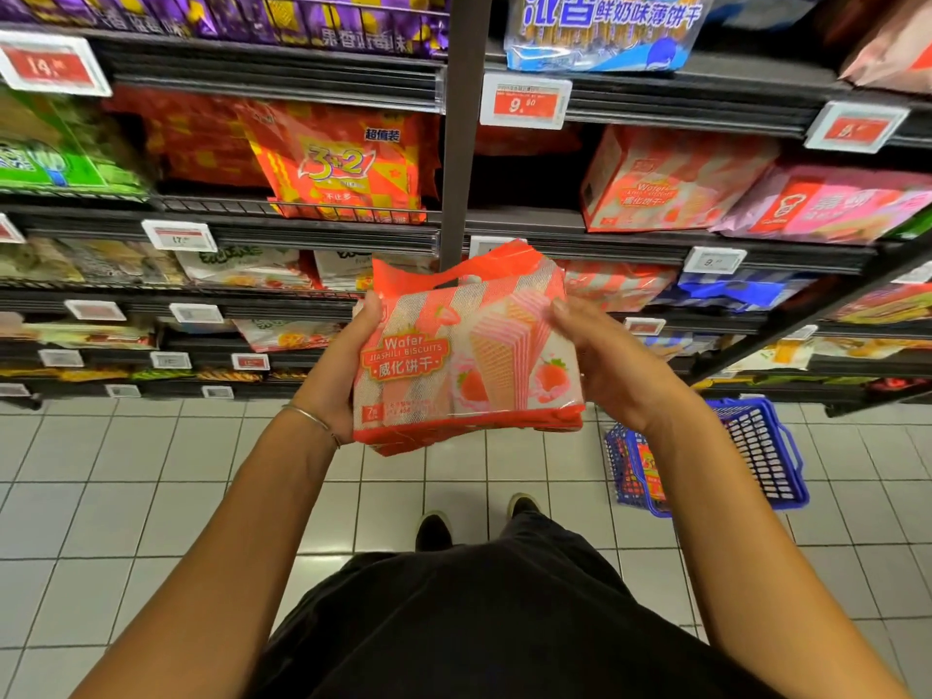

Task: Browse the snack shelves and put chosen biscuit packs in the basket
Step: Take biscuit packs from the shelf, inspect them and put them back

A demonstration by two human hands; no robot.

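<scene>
Wafer biscuit pack hangs in the air between your two hands, in front of the shelves and above the white tiled floor, its printed face turned up towards you so the word "Wafer" reads upright.

Starting at the left, a thin bracelet circles your wrist. Your left hand grips the pack's left edge, thumb lying over the upper left corner of the face; the fingers are underneath and hidden. The pack spans the whole gap from one palm to the other. Its red handle flap stands up above both thumbs, and its red bottom seam hangs lower than your left wrist. Your right hand clasps the right edge, thumb pressed on the face near the upper right corner, fingers curled round the back.

Right of that forearm and lower, the blue basket stands on the tiles, partly covered by your arm and well apart from the pack you hold. A red pack lies inside it.

On the shelves behind, from the left: a green pack, an orange "3+2" pack, the grey upright post, a red price tag reading 9.90, then a matching wafer pack with a pink pack just beside it.

Your two dark shoes show below the pack
</scene>
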